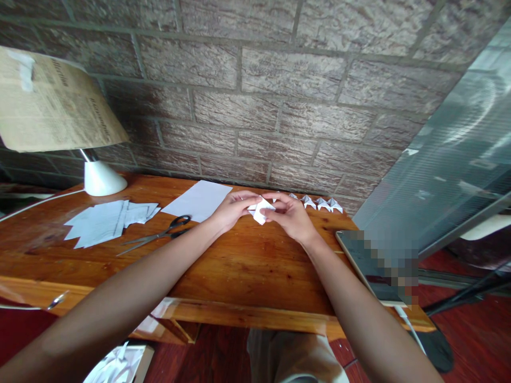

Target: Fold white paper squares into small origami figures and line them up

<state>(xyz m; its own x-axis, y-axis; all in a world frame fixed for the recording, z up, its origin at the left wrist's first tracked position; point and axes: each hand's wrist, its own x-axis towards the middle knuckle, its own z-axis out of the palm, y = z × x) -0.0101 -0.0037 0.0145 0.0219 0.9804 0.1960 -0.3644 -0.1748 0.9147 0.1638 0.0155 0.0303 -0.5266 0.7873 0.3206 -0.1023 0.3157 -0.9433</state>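
Between my two hands, above the wooden desk, is a small piece of folded white paper. My left hand pinches its left side, thumb and fingers closed on the edge. On the other side my right hand grips it, with the thumb pressed on its face. Behind my right hand stands a row of several small folded paper shapes, partly hidden by that hand. Left of my left hand lie a blank white sheet and black-handled scissors, the blades pointing left.
Several cut paper pieces lie on the desk by a lamp with a newspaper shade. A tablet with a cable sits at the right edge. Brick wall rises behind; a box of paper scraps is below.
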